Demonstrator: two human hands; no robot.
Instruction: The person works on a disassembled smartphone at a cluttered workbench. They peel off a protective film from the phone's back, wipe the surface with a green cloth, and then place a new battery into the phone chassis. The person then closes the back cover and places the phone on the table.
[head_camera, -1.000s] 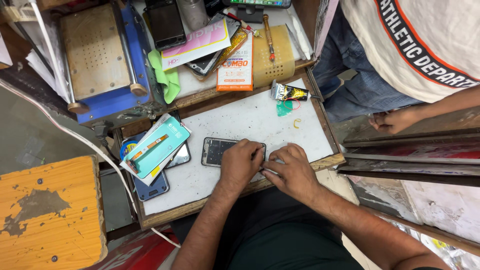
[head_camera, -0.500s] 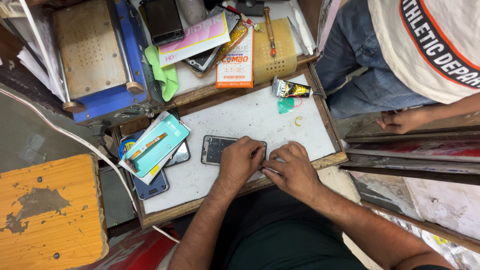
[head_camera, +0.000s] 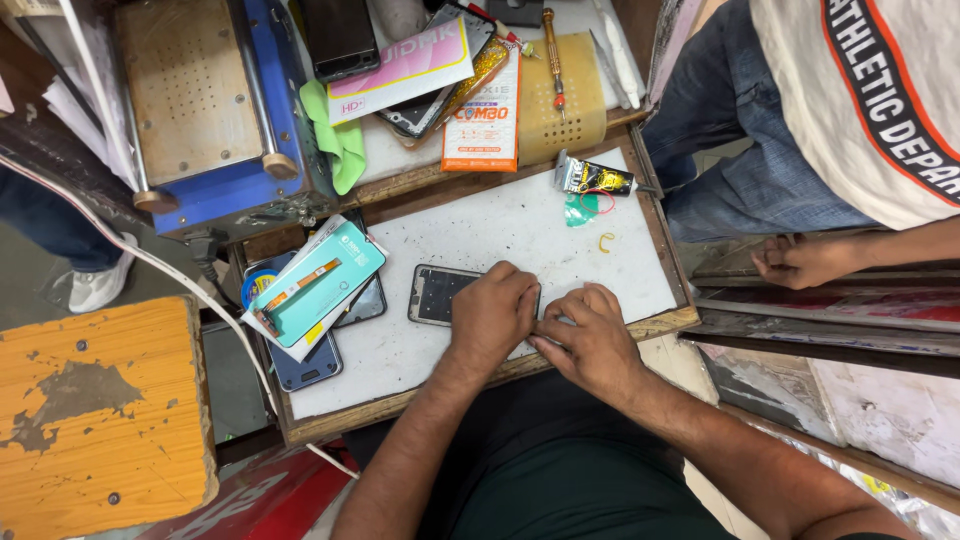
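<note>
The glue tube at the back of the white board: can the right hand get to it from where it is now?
Probably yes. The right hand rests beside the phone, and the white board between it and the glue tube holds only a green scrap and a small yellow bit.

A single head-worn camera looks almost straight down from above the seated person, close over the white-topped bench (head_camera: 520, 235). It faces away from the person's body, whose forearms enter from the lower edge. The bench fills mid-frame, a wooden stool (head_camera: 95, 410) at lower left.
</note>
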